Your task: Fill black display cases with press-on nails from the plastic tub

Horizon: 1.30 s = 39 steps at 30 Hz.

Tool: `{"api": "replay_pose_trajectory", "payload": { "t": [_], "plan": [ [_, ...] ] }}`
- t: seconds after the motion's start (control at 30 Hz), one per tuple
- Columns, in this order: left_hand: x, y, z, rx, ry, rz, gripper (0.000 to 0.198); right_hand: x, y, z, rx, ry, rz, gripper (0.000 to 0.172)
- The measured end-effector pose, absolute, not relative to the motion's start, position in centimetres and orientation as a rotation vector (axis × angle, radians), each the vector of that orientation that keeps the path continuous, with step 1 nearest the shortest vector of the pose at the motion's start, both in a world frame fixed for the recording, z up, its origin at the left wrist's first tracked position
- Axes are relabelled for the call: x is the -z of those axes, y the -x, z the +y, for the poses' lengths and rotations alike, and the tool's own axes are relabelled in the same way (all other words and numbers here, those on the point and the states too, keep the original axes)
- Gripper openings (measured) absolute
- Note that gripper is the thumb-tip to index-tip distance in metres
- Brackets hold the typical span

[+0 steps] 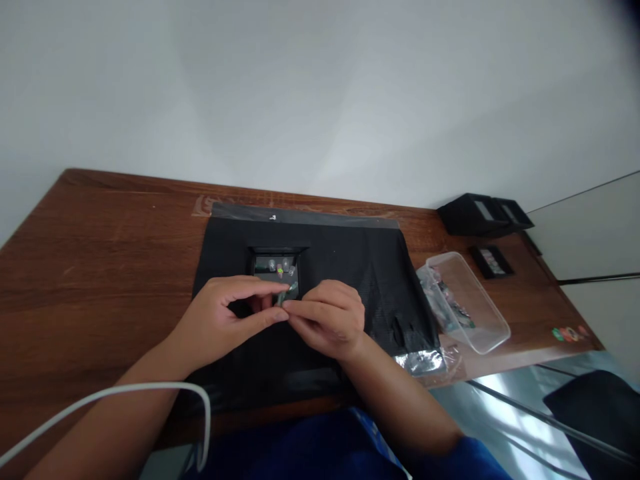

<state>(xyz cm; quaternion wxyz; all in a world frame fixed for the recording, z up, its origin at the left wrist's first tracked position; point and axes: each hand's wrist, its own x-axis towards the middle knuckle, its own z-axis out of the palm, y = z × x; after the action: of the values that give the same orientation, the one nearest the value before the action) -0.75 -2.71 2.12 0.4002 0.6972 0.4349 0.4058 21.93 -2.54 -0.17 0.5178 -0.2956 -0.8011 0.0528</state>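
A small greenish, clear item (pixel 283 294) is pinched between my two hands over a small black tray. My left hand (pixel 237 313) grips it from the left with thumb and fingers. From the right, my right hand (pixel 327 315) has its fingertips closed at the item's lower end, touching my left thumb. Just behind the hands, the black-framed tray (pixel 279 251) holds several small clear pieces and a pink and yellow-green one (pixel 280 270). Under it lies a black plastic sheet (pixel 345 260). What exactly the item is cannot be made out.
An open clear plastic box (pixel 483 313) with small packets stands right of the sheet. Black bins (pixel 473 215) and a small black tray (pixel 491 261) are at the back right. Colourful stickers (pixel 570 334) lie near the right edge. A white cable (pixel 150 385) crosses the lower left.
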Motion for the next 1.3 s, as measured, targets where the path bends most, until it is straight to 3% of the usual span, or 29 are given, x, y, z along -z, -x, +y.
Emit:
{"api": "replay_pose_trajectory", "payload": {
  "t": [0.57,0.87,1.0,1.3],
  "plan": [
    [-1.9,2.3,-2.0,-0.854,-1.729,1.175,0.026,-0.4,-22.2,-2.2,-0.295,0.721,-1.946,0.009],
    [0.5,4.0,-0.4,-0.762,-1.939,1.525,0.05,-1.6,-22.7,-1.7,-0.8,1.638,-2.035,0.02],
    [1.3,4.0,-0.5,-0.66,-1.948,1.519,0.05,-2.2,-22.2,-2.0,-0.878,1.762,-2.06,0.024],
    [1.1,3.6,-0.6,-0.61,-1.929,1.483,0.05,-1.6,-22.3,-2.0,-0.794,1.723,-2.076,0.016]
  ]
}}
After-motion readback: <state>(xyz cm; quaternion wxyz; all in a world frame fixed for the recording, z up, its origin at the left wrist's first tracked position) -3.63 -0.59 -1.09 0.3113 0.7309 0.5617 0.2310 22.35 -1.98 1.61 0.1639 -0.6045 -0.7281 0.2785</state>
